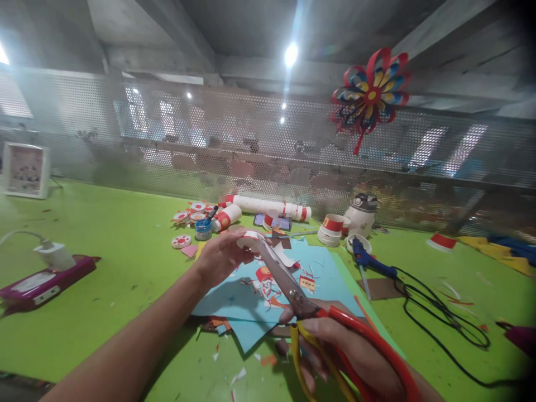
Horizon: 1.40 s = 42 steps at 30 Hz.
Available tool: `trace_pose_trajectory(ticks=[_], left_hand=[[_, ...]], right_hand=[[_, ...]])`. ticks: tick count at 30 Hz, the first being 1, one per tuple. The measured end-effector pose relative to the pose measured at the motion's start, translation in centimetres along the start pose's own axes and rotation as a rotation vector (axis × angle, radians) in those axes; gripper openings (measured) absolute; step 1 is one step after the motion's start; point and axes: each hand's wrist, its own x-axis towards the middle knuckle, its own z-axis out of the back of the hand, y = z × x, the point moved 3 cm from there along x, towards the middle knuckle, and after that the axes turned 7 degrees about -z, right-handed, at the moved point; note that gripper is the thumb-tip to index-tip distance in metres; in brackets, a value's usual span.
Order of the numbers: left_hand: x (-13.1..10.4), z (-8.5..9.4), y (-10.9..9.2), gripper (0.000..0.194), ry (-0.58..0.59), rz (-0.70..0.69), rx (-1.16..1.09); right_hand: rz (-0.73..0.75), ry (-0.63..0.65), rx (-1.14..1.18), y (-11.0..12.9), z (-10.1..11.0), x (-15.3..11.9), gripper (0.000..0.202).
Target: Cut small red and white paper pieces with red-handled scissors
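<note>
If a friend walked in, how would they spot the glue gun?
Start with the green table and find the pale-blue paper in its middle. Just right of that, in front of the white jar, lies the glue gun. Its dark-blue body and looping black cord set it apart from the jar and nearby brown card.

Grey room with a perforated screen [234,120] and a green table [104,240].
Above the screen is a grey ceiling [251,22] with heavy beams [184,33], and one lamp [291,54] shines strongly there; in front of the screen spreads the table; through the screen's small holes one can see pale bright patches [467,148], the rest is too blurred; before the screen's right part is a colourful flower ornament [371,95].
</note>
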Motion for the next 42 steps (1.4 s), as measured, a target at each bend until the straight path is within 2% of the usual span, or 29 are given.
trace_pose_trajectory(ticks=[8, 11, 17, 21, 24, 27, 35, 42], left_hand=[[-0.2, 0.6, 0.6, 0.023, -0.054, 0.089, -0.097], [-0.2, 0.7, 0.7, 0.023, -0.079, 0.102, -0.095], [-0.2, 0.5, 0.6, 0.025, -0.048, 0.053, -0.046], [-0.2, 0.3, 0.5, 0.026, -0.029, 0.019, -0.021], [-0.2, 0.1, 0.4, 0.027, -0.015, 0.005, 0.005], [-0.3, 0.1, 0.4, 0.026, -0.031, 0.006, 0.012], [-0.3, 0.0, 0.4, 0.025, -0.052, 0.035, 0.005], [-0.3, -0.1, 0.4, 0.026, -0.051, 0.023, 0.033]], right_hand=[[-0.090, 0.034, 0.016, 0.1, -0.2, -0.4, 0.026], [-0.091, 0.085, 0.027, 0.0, -0.3, -0.5, 0.033], [-0.070, 0.111, 0.109, -0.1, -0.7, -0.4, 0.021], [-0.084, 0.147, 0.134, 0.0, -1.2, -0.5, 0.025], [-0.064, 0.135, 0.091, 0.3, -1.3, -0.6, 0.032], [-0.058, 0.112, 0.043, 0.3, -1.1, -0.5, 0.030], [-0.077, 0.133, 0.093, 0.1, -0.7, -0.6, 0.025], [-0.100, 0.058, 0.064, 0.1, -0.4, -0.7, 0.021]])
